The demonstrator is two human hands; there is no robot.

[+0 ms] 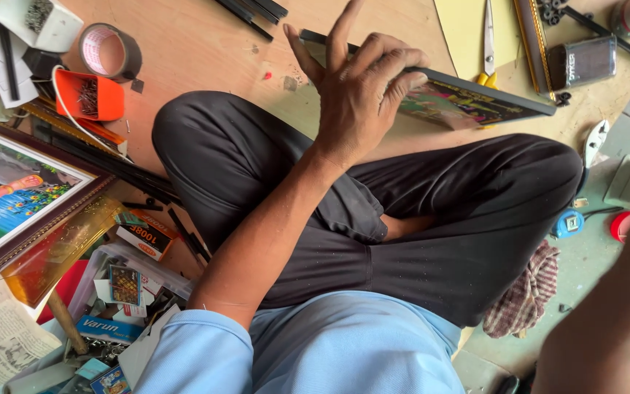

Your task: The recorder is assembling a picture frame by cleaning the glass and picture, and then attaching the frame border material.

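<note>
I sit cross-legged on a wooden board in dark trousers [446, 219]. My left hand [359, 102] grips the upper edge of a small framed picture [475, 102] with a dark frame. The picture stands on its long edge on the board just past my knees. My thumb is on the near side, my fingers curl over the top and my index finger sticks up. My right forearm [607, 321] is blurred at the lower right and runs off the right edge, so that hand is out of sight.
A large framed picture [16, 190] leans at the left beside an orange tray of nails [89, 95] and a tape roll [111, 51]. Small boxes [147, 233] lie at lower left. Scissors [488, 36], pliers [596, 142], a blue tape measure [569, 222] and a checked cloth [526, 292] lie at the right.
</note>
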